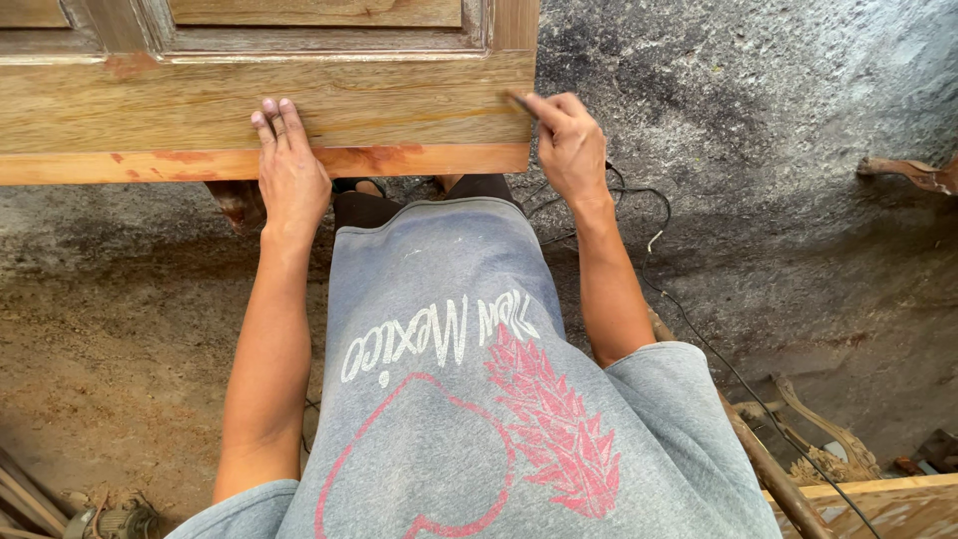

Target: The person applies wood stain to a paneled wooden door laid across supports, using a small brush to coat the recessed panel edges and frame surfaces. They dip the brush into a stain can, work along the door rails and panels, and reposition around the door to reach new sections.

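At the 12 o'clock edge of the view, a panelled wooden door (299,100) lies flat, its near rail facing the person. Left hand (291,170) rests palm-down on that rail, fingers extended and together, gripping nothing. Right hand (567,145), toward 1 o'clock at the door's corner, pinches a small dark piece, possibly sandpaper (519,102), against the wood; a black cable (649,215) trails on the floor beside it.

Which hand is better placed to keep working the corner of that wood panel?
Right hand: it pinches a small dark piece at the panel's corner. Left hand lies flat, steadying the panel.
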